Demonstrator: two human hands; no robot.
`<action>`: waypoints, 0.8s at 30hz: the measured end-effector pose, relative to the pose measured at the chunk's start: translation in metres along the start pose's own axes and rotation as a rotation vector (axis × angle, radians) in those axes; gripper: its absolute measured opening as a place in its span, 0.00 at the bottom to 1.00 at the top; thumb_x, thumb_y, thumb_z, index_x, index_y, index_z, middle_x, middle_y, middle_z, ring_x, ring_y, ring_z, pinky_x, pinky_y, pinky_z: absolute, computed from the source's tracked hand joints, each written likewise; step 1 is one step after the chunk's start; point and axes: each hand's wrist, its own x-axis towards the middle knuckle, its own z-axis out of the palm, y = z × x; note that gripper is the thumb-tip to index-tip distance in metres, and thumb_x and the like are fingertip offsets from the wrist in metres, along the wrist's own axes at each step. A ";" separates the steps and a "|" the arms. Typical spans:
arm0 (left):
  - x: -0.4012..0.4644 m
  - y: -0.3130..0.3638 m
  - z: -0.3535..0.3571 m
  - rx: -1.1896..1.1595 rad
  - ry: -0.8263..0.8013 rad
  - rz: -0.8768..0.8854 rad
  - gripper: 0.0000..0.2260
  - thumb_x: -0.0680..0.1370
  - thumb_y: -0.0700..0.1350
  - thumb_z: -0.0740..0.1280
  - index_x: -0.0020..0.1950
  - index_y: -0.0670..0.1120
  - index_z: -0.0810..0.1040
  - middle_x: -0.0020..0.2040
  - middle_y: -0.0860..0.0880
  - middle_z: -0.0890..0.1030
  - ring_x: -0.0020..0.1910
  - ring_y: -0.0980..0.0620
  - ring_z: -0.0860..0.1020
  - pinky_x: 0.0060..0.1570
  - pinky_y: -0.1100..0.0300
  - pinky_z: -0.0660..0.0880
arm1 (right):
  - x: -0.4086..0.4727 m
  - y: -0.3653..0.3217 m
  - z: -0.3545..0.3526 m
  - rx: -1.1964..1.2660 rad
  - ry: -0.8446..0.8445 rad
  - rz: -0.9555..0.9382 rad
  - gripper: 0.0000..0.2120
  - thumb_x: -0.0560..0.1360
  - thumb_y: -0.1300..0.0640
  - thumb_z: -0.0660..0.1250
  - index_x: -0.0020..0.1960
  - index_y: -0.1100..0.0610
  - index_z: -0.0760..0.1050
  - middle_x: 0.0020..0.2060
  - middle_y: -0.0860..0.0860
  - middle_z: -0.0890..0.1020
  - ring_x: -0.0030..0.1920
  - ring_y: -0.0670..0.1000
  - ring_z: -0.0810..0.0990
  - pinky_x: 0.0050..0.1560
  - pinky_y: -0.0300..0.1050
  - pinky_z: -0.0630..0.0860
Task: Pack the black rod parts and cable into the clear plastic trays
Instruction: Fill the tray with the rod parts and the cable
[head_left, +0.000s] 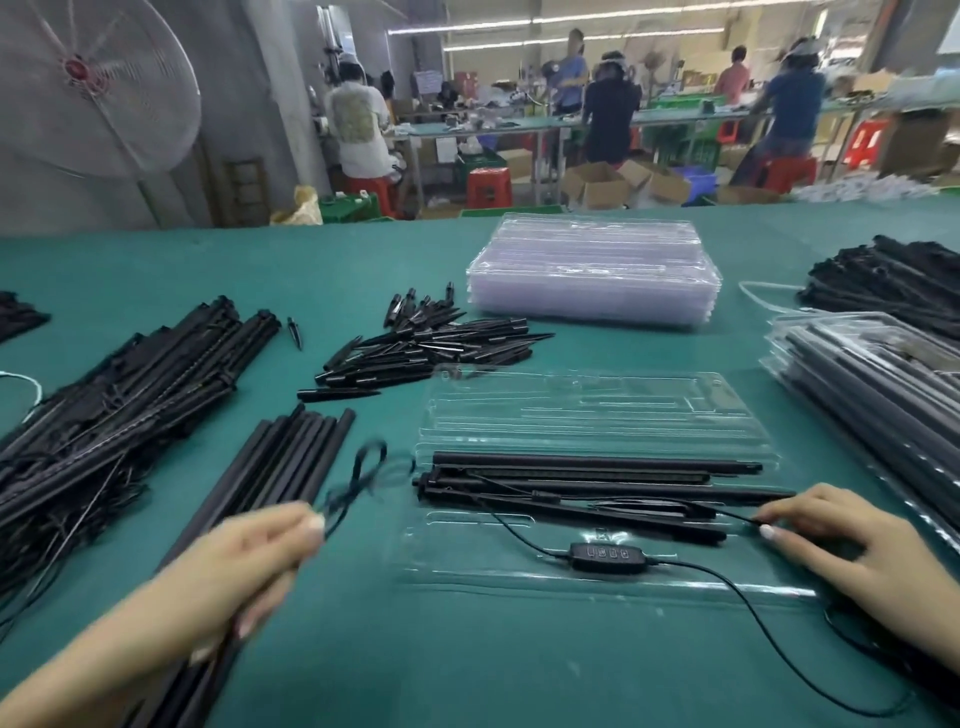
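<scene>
At lower left, our left hand (249, 566) pinches a blurred black tie (358, 480). Our right hand (852, 545) pinches the cable (524, 538) on the clear tray (597, 410). No writing reads.

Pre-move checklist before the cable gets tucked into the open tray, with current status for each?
1. Open clear tray flat on the table: ok.
2. Long rod seated in the tray: ok.
3. Controller and cable inside the tray: not ok; the cable trails off the near edge.
4. Right hand on the cable: ok, fingertips pinch it at the rod ends.
5. Left hand free: not ok; it holds a blurred black tie.
6. Rods clicked fully into their slots: cannot tell.
</scene>
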 end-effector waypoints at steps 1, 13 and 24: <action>0.010 0.009 0.001 -0.126 0.062 0.048 0.18 0.74 0.57 0.67 0.35 0.45 0.69 0.18 0.49 0.62 0.16 0.56 0.56 0.19 0.71 0.54 | 0.000 -0.001 -0.001 0.009 0.001 0.004 0.09 0.68 0.52 0.71 0.45 0.40 0.81 0.41 0.43 0.80 0.44 0.42 0.79 0.46 0.27 0.69; 0.076 0.023 -0.022 1.523 0.308 -0.091 0.10 0.81 0.55 0.59 0.60 0.57 0.72 0.54 0.55 0.70 0.61 0.54 0.71 0.57 0.57 0.66 | 0.001 -0.015 -0.003 0.008 0.013 -0.020 0.07 0.67 0.52 0.71 0.45 0.44 0.81 0.37 0.46 0.78 0.39 0.47 0.75 0.42 0.34 0.69; 0.038 0.044 0.164 1.133 -0.015 0.770 0.23 0.79 0.59 0.49 0.64 0.56 0.78 0.65 0.57 0.76 0.63 0.58 0.76 0.54 0.56 0.79 | -0.033 -0.032 -0.052 -0.100 0.104 -0.083 0.12 0.77 0.46 0.66 0.60 0.43 0.76 0.54 0.43 0.79 0.55 0.42 0.78 0.56 0.32 0.71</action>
